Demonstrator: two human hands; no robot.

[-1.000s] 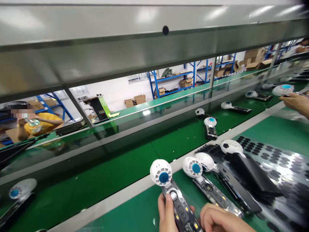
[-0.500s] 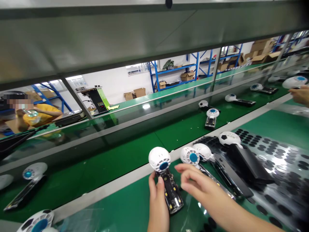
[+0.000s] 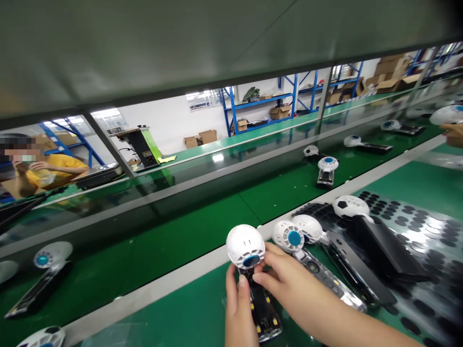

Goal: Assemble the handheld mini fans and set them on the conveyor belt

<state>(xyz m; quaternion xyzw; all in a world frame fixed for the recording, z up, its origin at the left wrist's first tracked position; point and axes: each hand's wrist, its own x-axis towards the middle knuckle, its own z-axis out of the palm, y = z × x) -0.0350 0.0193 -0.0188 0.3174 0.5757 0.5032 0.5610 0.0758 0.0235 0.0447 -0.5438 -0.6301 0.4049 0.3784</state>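
A: The fingers (image 3: 232, 282) of the left hand (image 3: 239, 318), how do you see them?

B: They are bent closely around the handle (image 3: 266, 315) of a fan (image 3: 246, 241), and the thumb (image 3: 244, 290) lies on its front side.

A: And the right hand (image 3: 284, 274)?

B: Its thumb and forefinger are bent, with only a small gap between them. They touch the fan just below its white head. Whether they really grip it there, I cannot tell.

A: Where exactly is this fan?

B: It is in front of the person, over the green table (image 3: 181, 311) and near the pale rail (image 3: 144, 298). The head is up, and the blue disc (image 3: 251, 260) faces towards the person and somewhat down. Yellow squares are visible on the dark handle.

A: What lies beside it?

B: To the right there are 3 more: a clear fan (image 3: 333, 279), just beside the right hand, then a grey fan (image 3: 358, 270), then a black fan (image 3: 390, 248) with a football pattern. A sheet (image 3: 423, 236) with many black discs lies around the black fan.

A: And behind the rail?

B: The green belt (image 3: 202, 212) carries at least 4 smaller-looking fans (image 3: 328, 164) at the right. Across it, a worker in yellow (image 3: 58, 171) is visible at the left. At the right edge, a co-worker's hand (image 3: 454, 135) is directly below another white head (image 3: 448, 114).
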